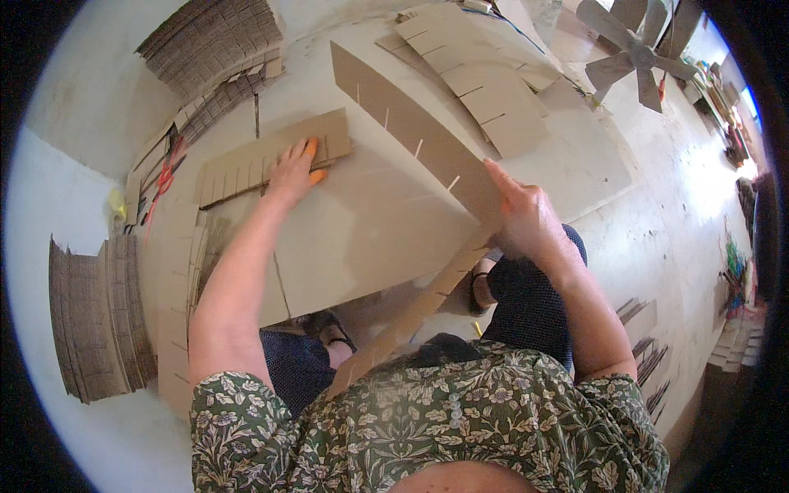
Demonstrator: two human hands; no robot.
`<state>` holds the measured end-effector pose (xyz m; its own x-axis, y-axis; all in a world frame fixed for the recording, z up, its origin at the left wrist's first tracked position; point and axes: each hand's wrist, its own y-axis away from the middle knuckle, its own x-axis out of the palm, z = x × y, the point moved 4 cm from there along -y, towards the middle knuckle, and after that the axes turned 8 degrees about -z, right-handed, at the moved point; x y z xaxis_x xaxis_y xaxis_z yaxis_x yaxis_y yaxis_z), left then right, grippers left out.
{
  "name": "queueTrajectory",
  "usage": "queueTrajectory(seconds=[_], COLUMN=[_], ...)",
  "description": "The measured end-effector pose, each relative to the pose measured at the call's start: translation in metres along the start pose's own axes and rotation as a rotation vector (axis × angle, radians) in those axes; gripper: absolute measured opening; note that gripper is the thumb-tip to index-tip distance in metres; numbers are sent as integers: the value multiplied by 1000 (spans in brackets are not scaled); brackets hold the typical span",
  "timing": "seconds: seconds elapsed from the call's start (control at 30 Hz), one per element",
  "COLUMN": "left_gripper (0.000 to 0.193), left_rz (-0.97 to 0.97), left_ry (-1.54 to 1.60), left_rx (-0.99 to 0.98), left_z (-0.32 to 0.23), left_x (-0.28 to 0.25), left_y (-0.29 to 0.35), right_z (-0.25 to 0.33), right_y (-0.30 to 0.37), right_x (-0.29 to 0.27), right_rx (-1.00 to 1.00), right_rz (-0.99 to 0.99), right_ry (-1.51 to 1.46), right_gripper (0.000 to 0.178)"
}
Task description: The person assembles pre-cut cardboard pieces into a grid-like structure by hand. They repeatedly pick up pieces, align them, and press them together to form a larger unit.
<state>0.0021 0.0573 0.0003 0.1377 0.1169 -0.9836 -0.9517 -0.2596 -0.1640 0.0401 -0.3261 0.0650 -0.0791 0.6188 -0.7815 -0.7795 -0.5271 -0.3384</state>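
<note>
My left hand (293,174) lies with fingers apart on a small stack of slotted cardboard strips (238,167) on the table; orange coverings show on two of its digits. My right hand (530,215) grips a long brown cardboard strip (411,123) at its near end, index finger stretched along it. That strip stands tilted on edge, slots along its lower side, its far end pointing away to the left. From beneath the same hand a second slotted length (411,308) runs toward my body; whether it joins the first strip is hidden by the hand.
A pale board (362,246) forms the work surface over my knees. Flat slotted sheets (477,78) lie at the far side. Piles of cardboard pieces (103,316) stand at left, others (209,49) at far left. A fan (641,56) stands at far right.
</note>
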Motion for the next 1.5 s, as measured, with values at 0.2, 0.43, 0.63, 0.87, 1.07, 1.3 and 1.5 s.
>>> queueTrajectory(seconds=[0.2, 0.43, 0.63, 0.87, 1.07, 1.3, 1.5], left_gripper=[20, 9, 9, 25, 24, 25, 17], left_rz=[-177, -24, 144, 205, 196, -96, -156], left_ry=[170, 639, 982, 1090, 862, 492, 45], left_rx=[83, -89, -188, -216, -128, 286, 550], left_z=[4, -9, -46, -56, -105, -150, -177], left_x=[2, -26, -50, -55, -87, -90, -102], left_y=[-22, -32, -42, -49, -35, 6, 30], right_z=[5, 17, 43, 44, 37, 34, 34], right_y=[7, 5, 0, -2, 2, 2, 8], right_x=[-6, -10, -21, -22, -30, -21, -29], right_rx=[-27, -226, -317, -328, -287, -259, -266], right_rz=[-40, -194, -236, -284, -290, -207, -198], right_ry=[-75, -190, -206, -164, -183, -132, -151], right_gripper=[60, 63, 68, 65, 64, 61, 58])
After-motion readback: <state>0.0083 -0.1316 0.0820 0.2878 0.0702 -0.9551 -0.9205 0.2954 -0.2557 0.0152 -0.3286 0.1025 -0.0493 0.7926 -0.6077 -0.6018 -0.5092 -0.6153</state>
